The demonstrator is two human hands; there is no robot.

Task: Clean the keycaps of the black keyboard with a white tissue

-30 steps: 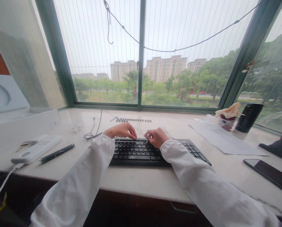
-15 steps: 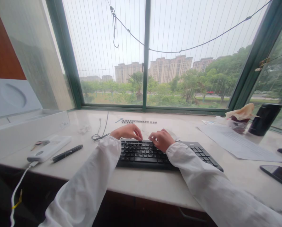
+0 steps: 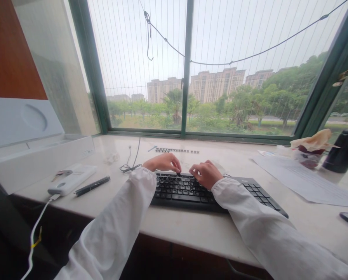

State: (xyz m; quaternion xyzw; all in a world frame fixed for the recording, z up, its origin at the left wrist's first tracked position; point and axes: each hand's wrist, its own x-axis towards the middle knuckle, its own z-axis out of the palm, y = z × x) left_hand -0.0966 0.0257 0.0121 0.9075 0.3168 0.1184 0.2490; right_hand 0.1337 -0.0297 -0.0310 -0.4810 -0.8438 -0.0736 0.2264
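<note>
Left hand (image 3: 162,162) and right hand (image 3: 204,174) curled loosely over the black keyboard (image 3: 191,188), fingertips touching the top key rows, gripping nothing. Working best with wrists hovering, pressing lightly, one key at a time. Keyboard lying directly beneath both hands, stretching toward 4 o'clock; pen (image 3: 91,186) resting at 9 o'clock.

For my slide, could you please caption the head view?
Both hands, left hand and right hand, rest fingers on a black plastic keyboard by the window.
</note>
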